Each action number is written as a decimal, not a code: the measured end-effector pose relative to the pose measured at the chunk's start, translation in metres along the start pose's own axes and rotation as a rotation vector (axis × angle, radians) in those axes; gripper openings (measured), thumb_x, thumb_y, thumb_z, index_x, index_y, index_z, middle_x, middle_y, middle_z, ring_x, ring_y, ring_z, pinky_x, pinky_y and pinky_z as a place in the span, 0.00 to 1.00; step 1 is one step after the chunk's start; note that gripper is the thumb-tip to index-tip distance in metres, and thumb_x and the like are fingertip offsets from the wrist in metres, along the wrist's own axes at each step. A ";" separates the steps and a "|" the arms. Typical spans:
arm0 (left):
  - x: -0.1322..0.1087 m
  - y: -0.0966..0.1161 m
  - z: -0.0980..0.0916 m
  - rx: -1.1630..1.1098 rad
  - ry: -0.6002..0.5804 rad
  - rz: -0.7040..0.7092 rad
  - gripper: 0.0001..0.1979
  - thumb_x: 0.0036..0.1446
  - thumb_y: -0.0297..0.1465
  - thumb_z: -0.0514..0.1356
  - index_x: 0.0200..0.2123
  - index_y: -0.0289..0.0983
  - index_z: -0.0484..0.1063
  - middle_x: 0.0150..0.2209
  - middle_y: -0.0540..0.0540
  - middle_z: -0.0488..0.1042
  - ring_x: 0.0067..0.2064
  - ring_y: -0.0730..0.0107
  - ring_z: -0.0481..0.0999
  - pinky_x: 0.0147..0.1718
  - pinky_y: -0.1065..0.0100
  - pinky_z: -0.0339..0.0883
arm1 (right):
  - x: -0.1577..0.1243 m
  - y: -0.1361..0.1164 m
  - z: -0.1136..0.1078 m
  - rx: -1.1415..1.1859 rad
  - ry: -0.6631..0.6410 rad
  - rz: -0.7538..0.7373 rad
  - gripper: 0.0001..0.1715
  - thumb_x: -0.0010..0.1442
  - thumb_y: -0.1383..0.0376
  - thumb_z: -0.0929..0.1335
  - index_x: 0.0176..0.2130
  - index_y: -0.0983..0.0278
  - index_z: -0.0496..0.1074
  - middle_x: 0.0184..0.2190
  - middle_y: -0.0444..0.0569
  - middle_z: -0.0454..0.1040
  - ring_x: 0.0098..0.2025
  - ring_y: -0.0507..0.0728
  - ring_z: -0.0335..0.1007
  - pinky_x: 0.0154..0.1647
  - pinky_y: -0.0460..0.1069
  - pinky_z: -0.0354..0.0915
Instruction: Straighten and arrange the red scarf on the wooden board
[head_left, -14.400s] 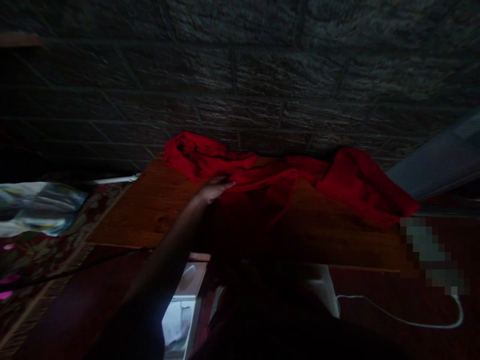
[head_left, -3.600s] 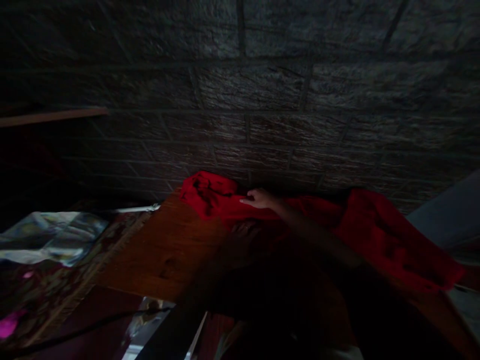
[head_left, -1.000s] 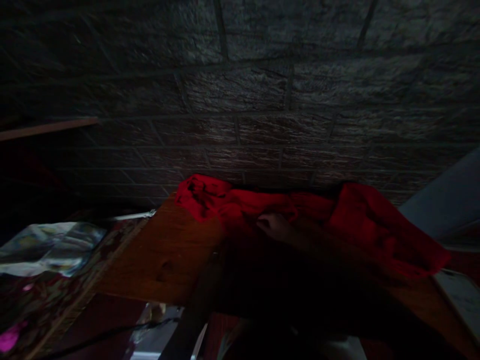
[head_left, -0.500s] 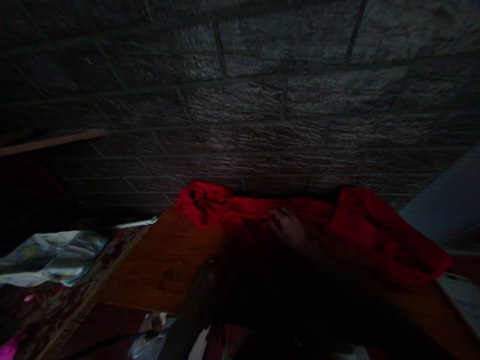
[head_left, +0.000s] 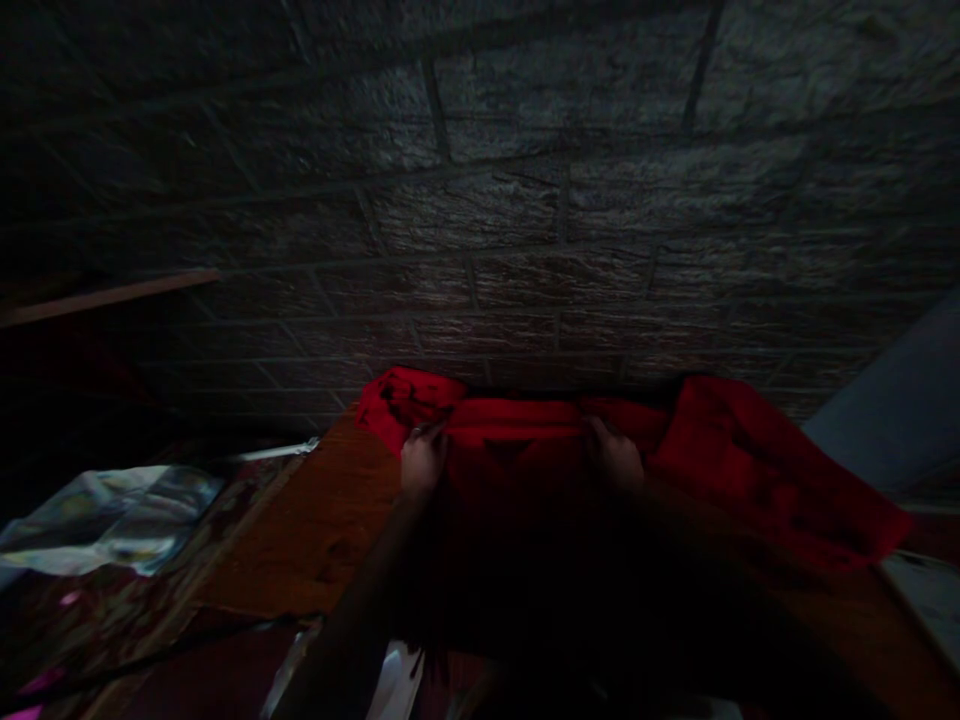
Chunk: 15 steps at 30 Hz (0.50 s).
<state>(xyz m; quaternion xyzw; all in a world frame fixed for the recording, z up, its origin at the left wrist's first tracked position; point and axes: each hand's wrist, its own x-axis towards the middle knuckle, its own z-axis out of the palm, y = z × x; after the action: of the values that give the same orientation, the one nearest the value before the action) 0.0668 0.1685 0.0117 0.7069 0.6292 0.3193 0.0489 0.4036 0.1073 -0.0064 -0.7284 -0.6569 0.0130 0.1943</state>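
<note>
A red garment (head_left: 517,418) lies across a wooden table (head_left: 300,540), close against the wall. Its middle part forms a flat straight band along the top, while the left end is bunched up and the right end spreads out in a wide fold. My left hand (head_left: 422,460) pinches this band at its left end. At the right end of the band, my right hand (head_left: 619,458) has its fingers closed on the cloth. The lower middle of the garment is lost in deep shadow.
Behind the table rises a dark brick-patterned wall (head_left: 510,200). A crumpled patterned sheet (head_left: 112,515) and a thin white rod (head_left: 277,450) lie at the left. A wooden ledge (head_left: 112,295) juts out at far left. A pale upright panel (head_left: 885,390) stands at the right.
My left hand has come up from the shadow near the table to the garment's left part. My right hand has shifted slightly right and closed on the cloth. The middle band now looks straighter.
</note>
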 end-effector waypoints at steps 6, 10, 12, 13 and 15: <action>0.000 -0.003 0.005 -0.114 -0.039 -0.049 0.20 0.59 0.30 0.55 0.52 0.35 0.77 0.56 0.37 0.75 0.58 0.53 0.73 0.62 0.54 0.63 | 0.001 0.000 0.004 -0.009 -0.028 0.005 0.22 0.70 0.64 0.59 0.59 0.54 0.69 0.49 0.52 0.76 0.38 0.57 0.76 0.34 0.48 0.69; 0.002 -0.006 -0.001 -0.258 -0.125 -0.114 0.23 0.56 0.35 0.60 0.54 0.36 0.76 0.55 0.39 0.76 0.58 0.55 0.74 0.61 0.59 0.65 | -0.003 0.003 -0.001 0.032 -0.034 -0.070 0.21 0.70 0.63 0.60 0.58 0.54 0.71 0.50 0.50 0.76 0.43 0.57 0.76 0.42 0.50 0.70; 0.007 -0.008 -0.004 -0.338 -0.166 -0.184 0.23 0.57 0.40 0.59 0.52 0.35 0.77 0.51 0.38 0.79 0.54 0.55 0.77 0.55 0.59 0.71 | -0.003 0.004 -0.006 0.086 -0.016 -0.094 0.20 0.71 0.59 0.61 0.57 0.56 0.72 0.52 0.50 0.75 0.48 0.57 0.75 0.48 0.49 0.69; 0.010 -0.008 -0.006 -0.377 -0.187 -0.219 0.24 0.59 0.43 0.57 0.51 0.34 0.77 0.49 0.38 0.80 0.51 0.54 0.79 0.51 0.60 0.73 | -0.001 0.004 -0.008 0.135 -0.006 -0.080 0.20 0.71 0.56 0.61 0.56 0.57 0.72 0.53 0.50 0.75 0.49 0.57 0.75 0.51 0.50 0.69; 0.019 -0.007 -0.009 -0.447 -0.230 -0.273 0.25 0.60 0.46 0.56 0.49 0.33 0.78 0.46 0.37 0.81 0.46 0.53 0.81 0.42 0.60 0.76 | 0.006 0.004 -0.011 0.234 0.002 -0.008 0.23 0.71 0.52 0.61 0.55 0.61 0.73 0.51 0.53 0.76 0.50 0.59 0.75 0.53 0.51 0.68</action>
<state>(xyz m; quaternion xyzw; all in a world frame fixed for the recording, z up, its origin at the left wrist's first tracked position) 0.0565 0.1850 0.0228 0.6192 0.6227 0.3582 0.3171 0.4117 0.1098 0.0037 -0.6981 -0.6535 0.0883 0.2788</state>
